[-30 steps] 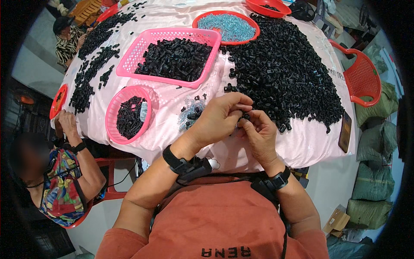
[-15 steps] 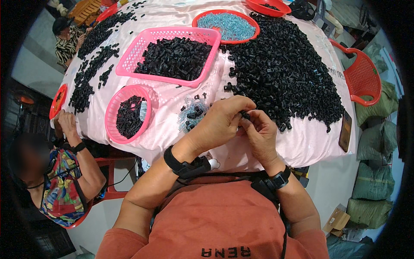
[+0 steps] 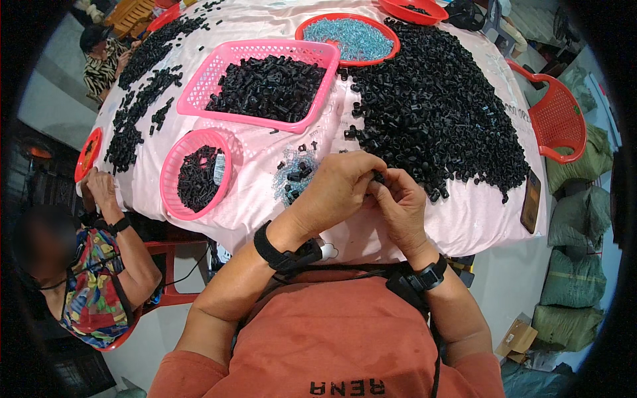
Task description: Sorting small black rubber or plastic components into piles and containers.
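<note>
1. In the head view, the left hand (image 3: 335,189) is curling inward, its thumb and forefinger pinching a small black part (image 3: 378,176) whose exact shape is too small to tell
2. The right hand (image 3: 403,209) is meeting it from the right, its thumb and forefinger also pinching the black part
3. The black part is sitting between both sets of fingertips, by the near left edge of the heap (image 3: 438,119), where many black pieces are lying
4. Compared with a second ago, the left hand is resting slightly nearer and the black part is showing more plainly; since half a second ago the pinch is hardly changing
5. That is suggesting fine handling of one piece in progress, as neither hand is reaching toward the heap or the containers
6. Just left of the left hand, clear beads (image 3: 285,182) are lying on the cloth (image 3: 252,149), with a few black pieces among them
7. Farther left, the round basket (image 3: 170,176) is holding thin black pieces, and beyond it the pink tray (image 3: 265,122) is holding chunkier ones
8. On the far side, the red bowl (image 3: 358,63) is holding pale blue bits, while a phone (image 3: 530,203) is lying at the right edge
</note>
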The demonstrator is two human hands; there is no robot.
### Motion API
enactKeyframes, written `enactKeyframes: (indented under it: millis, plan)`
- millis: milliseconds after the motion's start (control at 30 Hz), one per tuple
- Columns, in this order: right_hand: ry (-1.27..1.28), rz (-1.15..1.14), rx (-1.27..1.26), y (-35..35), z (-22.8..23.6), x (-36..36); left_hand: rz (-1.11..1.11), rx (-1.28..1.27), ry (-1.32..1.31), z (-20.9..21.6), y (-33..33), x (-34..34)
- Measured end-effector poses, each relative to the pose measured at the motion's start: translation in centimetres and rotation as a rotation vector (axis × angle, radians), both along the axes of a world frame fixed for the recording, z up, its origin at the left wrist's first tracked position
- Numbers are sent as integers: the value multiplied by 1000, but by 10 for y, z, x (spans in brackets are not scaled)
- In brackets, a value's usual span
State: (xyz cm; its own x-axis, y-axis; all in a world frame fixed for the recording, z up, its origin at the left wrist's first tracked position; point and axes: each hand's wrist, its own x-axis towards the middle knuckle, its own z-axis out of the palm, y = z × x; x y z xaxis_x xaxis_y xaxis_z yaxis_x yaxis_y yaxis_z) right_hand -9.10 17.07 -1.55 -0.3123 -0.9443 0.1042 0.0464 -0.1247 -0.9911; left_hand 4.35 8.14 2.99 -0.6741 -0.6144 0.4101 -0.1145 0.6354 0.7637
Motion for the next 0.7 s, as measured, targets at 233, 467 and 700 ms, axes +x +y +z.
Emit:
enactKeyframes:
  millis: [233, 467, 700]
  plan:
    - [23, -5, 5, 1, 4, 0, -9, -46, -15, 4, -2, 2]
    - [33, -14, 18, 0, -6, -3, 68, 46, 5, 6, 1, 0]
    - [-57, -1, 39, 3, 8, 0, 49, -31, 1, 5, -2, 1]
